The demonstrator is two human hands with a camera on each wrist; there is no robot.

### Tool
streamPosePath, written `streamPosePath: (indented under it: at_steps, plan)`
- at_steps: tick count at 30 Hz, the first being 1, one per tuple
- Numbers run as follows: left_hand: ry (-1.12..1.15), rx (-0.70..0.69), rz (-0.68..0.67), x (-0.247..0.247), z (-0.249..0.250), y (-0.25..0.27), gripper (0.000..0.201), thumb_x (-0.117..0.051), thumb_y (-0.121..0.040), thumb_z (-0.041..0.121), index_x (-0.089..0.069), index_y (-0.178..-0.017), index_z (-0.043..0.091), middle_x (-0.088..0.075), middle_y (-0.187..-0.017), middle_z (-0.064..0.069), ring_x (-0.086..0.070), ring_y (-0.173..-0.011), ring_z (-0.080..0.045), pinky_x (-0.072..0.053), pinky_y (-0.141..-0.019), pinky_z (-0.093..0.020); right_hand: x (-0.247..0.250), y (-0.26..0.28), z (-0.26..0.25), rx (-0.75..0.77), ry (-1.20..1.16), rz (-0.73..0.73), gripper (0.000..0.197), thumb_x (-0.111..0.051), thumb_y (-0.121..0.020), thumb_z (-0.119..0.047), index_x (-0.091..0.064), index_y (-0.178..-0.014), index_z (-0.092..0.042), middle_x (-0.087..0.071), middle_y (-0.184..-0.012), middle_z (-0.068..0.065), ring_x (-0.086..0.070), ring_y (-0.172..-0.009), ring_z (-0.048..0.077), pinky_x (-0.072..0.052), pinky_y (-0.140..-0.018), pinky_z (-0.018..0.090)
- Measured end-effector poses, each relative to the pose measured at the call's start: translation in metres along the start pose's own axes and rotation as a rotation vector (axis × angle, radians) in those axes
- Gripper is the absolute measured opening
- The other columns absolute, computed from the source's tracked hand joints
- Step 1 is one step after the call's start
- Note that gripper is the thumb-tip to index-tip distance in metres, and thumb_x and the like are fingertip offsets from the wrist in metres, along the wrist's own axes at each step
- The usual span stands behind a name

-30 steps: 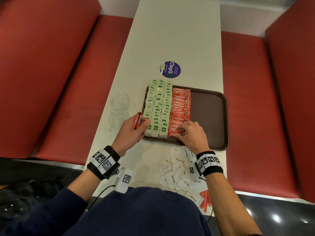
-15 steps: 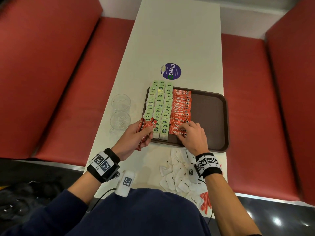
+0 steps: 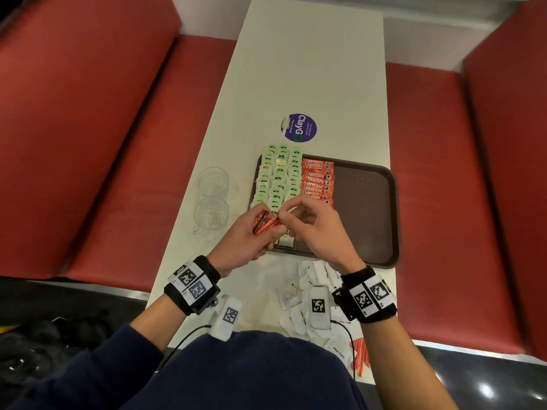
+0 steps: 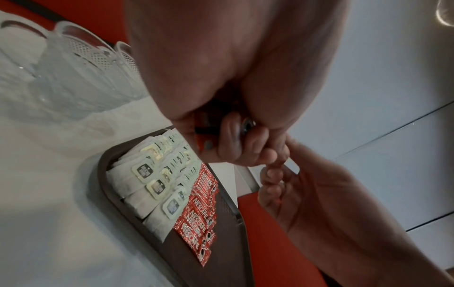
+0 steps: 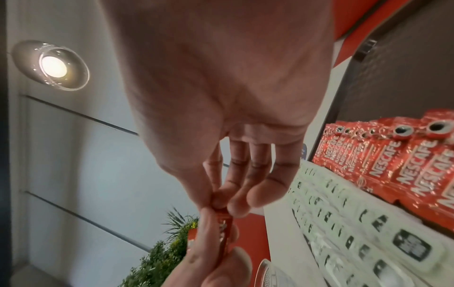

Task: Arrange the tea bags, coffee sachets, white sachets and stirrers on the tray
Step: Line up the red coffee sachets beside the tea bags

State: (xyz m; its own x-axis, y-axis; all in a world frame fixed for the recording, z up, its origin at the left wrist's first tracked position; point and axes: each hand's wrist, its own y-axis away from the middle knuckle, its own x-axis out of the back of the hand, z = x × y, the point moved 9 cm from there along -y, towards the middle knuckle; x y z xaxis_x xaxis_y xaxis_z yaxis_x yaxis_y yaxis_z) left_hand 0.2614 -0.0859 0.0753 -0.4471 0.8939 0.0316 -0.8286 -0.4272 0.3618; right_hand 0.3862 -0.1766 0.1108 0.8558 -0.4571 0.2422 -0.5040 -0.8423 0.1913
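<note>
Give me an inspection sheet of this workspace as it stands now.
Surface: white table, purple round sticker.
Job's things: brown tray holds three rows of tea bags and a row of coffee sachets; white sachets and red stirrers lie on the table near the person.
Clutter: two glass cups left of the tray.
Hands: left hand grips a bunch of coffee sachets; right hand pinches one of them.
Cables: black cables from the wrist units.
Surroundings: red benches on both sides.

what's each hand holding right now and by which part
The left hand grips a bunch of coffee sachets around their middle; the right hand pinches the top end of one.
</note>
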Motion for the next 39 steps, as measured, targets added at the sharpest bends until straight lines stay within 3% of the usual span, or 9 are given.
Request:
streamPosePath:
  at_steps: [2,7,12,16,23,25,29,34,39]
  plan:
    - [-0.008,0.006,-0.012,0.001,0.001,0.001,0.031,-0.076,-0.102,0.032,-0.051,-0.104,0.013,-0.059,-0.071,-0.008,-0.043,-0.054,-0.016,-0.033,-0.046,-0.027,0.004,-0.003,0.005,-0.028,0.034,0.012,0.009,-0.080,-0.100,-0.034,-0.074,-0.101,-0.027,-0.074,-0.094,-0.003,-0.070,-0.078,0.018,-0.064,-0.070,0.054]
    - [-0.048,0.031,-0.070,0.003,-0.003,0.005,0.049,-0.080,-0.097,0.039,-0.051,-0.118,0.006,-0.062,-0.077,-0.007,-0.041,-0.063,-0.025,-0.034,-0.050,-0.031,-0.005,0.000,0.010,-0.066,0.093,-0.066,0.015,-0.084,-0.096,-0.032,-0.073,-0.094,-0.022,-0.075,-0.097,-0.005,-0.074,-0.084,0.019,-0.066,-0.073,0.037]
    - [-0.012,0.019,-0.109,0.008,-0.004,0.008,0.031,-0.057,-0.112,0.040,-0.054,-0.122,0.010,-0.072,-0.092,-0.009,-0.042,-0.055,-0.016,-0.029,-0.049,-0.028,0.007,0.004,0.023,-0.120,-0.053,0.044,0.015,-0.080,-0.101,-0.021,-0.071,-0.102,-0.009,-0.080,-0.089,0.008,-0.079,-0.082,0.029,-0.068,-0.080,0.050]
    - [-0.042,0.023,-0.121,0.011,-0.004,0.008,0.029,-0.060,-0.111,0.031,-0.057,-0.124,0.005,-0.080,-0.102,-0.014,-0.047,-0.055,-0.017,-0.034,-0.048,-0.022,0.016,0.008,0.018,-0.078,-0.052,0.095,0.009,-0.081,-0.100,-0.019,-0.074,-0.103,-0.014,-0.080,-0.087,0.006,-0.079,-0.080,0.027,-0.068,-0.080,0.052]
    - [-0.305,-0.033,-0.235,-0.004,0.009,0.000,0.026,-0.071,-0.104,0.039,-0.075,-0.097,0.014,-0.075,-0.074,0.005,-0.066,-0.069,-0.013,-0.048,-0.072,-0.020,0.003,0.000,-0.026,0.184,0.241,-0.007,0.005,-0.078,-0.102,-0.022,-0.078,-0.106,-0.025,-0.077,-0.093,-0.012,-0.073,-0.092,0.009,-0.057,-0.078,0.020]
    - [-0.273,-0.015,-0.206,-0.005,0.009,-0.004,0.032,-0.069,-0.105,0.038,-0.075,-0.091,0.011,-0.073,-0.069,0.000,-0.066,-0.067,-0.011,-0.047,-0.068,-0.018,0.002,-0.001,-0.030,0.190,0.198,0.034,0.015,-0.078,-0.102,-0.024,-0.076,-0.116,-0.027,-0.076,-0.093,-0.009,-0.074,-0.090,0.010,-0.059,-0.074,0.023]
    - [-0.027,0.025,-0.025,0.005,0.005,-0.009,0.040,-0.065,-0.107,0.039,-0.065,-0.093,0.001,-0.062,-0.071,-0.007,-0.052,-0.053,-0.015,-0.032,-0.044,-0.018,0.012,0.005,-0.016,0.053,0.014,0.154,0.035,-0.082,-0.098,-0.036,-0.060,-0.123,-0.024,-0.076,-0.102,-0.005,-0.074,-0.092,0.010,-0.063,-0.073,0.026]
    - [0.031,0.013,0.012,0.001,0.008,-0.011,0.029,-0.059,-0.111,0.035,-0.063,-0.092,0.014,-0.059,-0.074,-0.014,-0.048,-0.051,-0.017,-0.035,-0.044,-0.016,0.009,0.015,0.007,0.004,0.013,0.153,0.023,-0.087,-0.095,-0.023,-0.067,-0.105,-0.020,-0.076,-0.101,-0.008,-0.075,-0.094,0.010,-0.064,-0.082,0.034]
    - [0.076,-0.003,0.077,0.006,0.010,-0.016,0.031,-0.057,-0.110,0.045,-0.060,-0.089,0.022,-0.048,-0.067,-0.005,-0.040,-0.053,-0.015,-0.036,-0.049,-0.023,0.024,0.017,0.007,0.013,0.063,0.115,0.014,-0.085,-0.095,-0.017,-0.074,-0.099,-0.024,-0.079,-0.100,-0.009,-0.076,-0.098,0.011,-0.064,-0.091,0.036]
